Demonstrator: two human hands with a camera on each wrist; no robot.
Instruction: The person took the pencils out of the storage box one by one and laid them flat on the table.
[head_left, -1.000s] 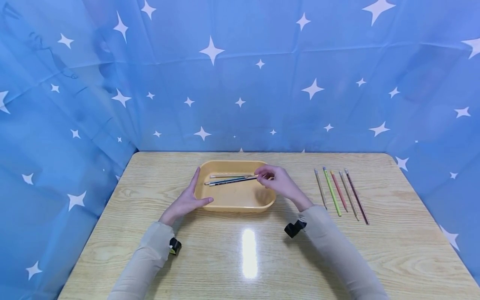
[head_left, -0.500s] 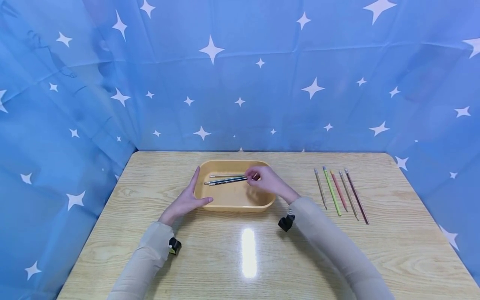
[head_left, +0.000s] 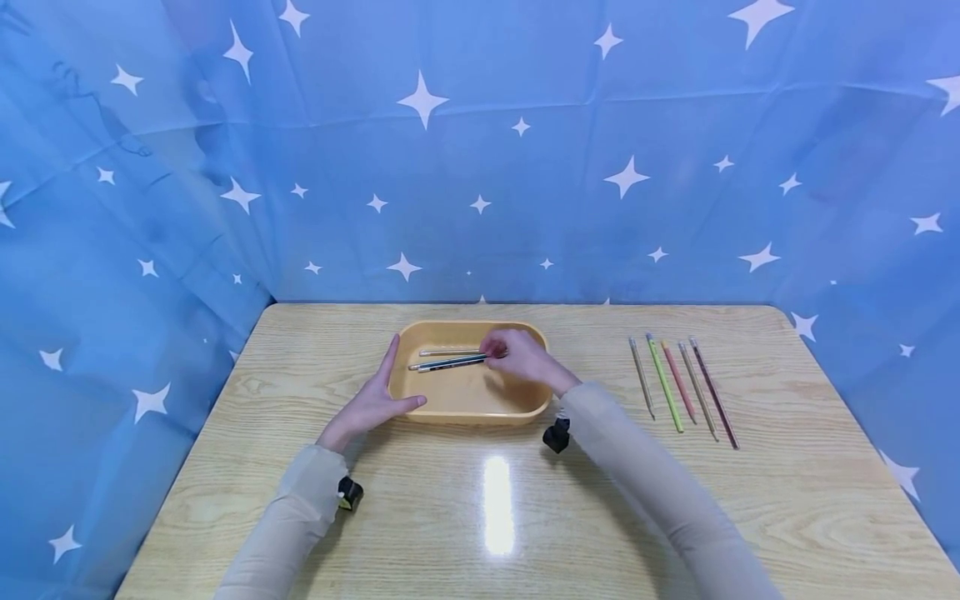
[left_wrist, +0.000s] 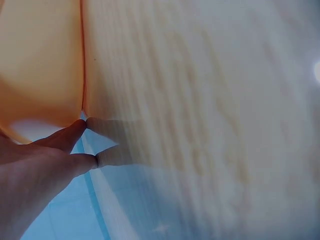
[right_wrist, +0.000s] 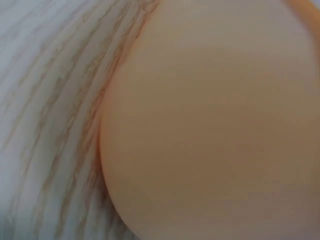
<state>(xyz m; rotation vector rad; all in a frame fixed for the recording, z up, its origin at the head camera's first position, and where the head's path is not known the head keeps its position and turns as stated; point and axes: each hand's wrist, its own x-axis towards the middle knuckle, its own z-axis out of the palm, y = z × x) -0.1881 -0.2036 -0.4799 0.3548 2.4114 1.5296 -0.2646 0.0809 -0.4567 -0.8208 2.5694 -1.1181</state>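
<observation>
Head view: pencils [head_left: 452, 364] lie lengthwise along the tray [head_left: 472, 417], running leftward from the nearer right hand [head_left: 521, 355]; its fingers curled, grip indeterminable. Left hand [head_left: 371, 402] spread, touching tray.

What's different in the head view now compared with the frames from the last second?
The right hand has moved left over the tray, along the pencils inside it; whether it grips one is unclear. The left hand stays at the tray's left end, and the tray, its pencils and the five pencils on the table look unmoved.
</observation>
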